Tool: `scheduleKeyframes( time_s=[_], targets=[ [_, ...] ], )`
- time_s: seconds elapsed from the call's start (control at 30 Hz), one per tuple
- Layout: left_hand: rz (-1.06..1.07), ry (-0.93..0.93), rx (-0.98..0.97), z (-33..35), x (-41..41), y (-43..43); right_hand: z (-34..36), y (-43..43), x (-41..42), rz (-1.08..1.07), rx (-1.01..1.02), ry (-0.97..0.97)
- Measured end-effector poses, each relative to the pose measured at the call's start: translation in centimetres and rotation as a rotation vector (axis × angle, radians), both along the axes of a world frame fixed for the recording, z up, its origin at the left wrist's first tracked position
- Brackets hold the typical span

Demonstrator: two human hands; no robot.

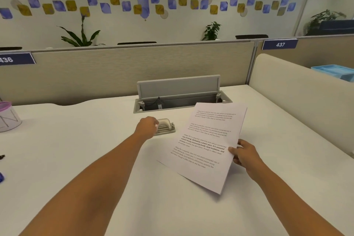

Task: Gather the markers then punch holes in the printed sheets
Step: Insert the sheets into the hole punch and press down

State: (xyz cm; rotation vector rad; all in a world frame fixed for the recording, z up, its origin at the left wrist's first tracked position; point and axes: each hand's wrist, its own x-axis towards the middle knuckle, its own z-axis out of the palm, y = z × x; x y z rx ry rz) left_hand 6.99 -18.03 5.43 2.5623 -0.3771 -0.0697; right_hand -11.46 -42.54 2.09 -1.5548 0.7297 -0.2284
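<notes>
A small beige hole punch (166, 127) stands on the white desk (95, 149) near its middle. My left hand (147, 126) reaches out to the punch's left end, fingers curled against it; the grip itself is hidden behind the hand. My right hand (244, 154) pinches the right edge of the printed sheets (206, 143), thumb on top, holding them tilted just above the desk to the right of the punch. At the left edge a white cup with a pink rim (8, 117) stands; no markers show in it.
An open cable hatch (180, 97) with a raised grey lid sits behind the punch. A beige partition (134, 67) runs along the back, a padded divider (298, 101) at the right. Small dark and blue objects (1, 166) lie at the left edge.
</notes>
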Motion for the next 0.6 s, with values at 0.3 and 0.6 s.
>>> scheduleKeyframes(
  time_s=[0.3, 0.6],
  targets=[
    [-0.160, -0.001, 0.337, -1.0, 3.7, -2.6, -0.1, -0.3, 1.2, 0.003, -0.005, 0.029],
    [-0.128, -0.010, 0.469, -1.3, 4.8, -2.9, -0.4, -1.2, 1.8, 0.010, -0.028, 0.060]
  ],
)
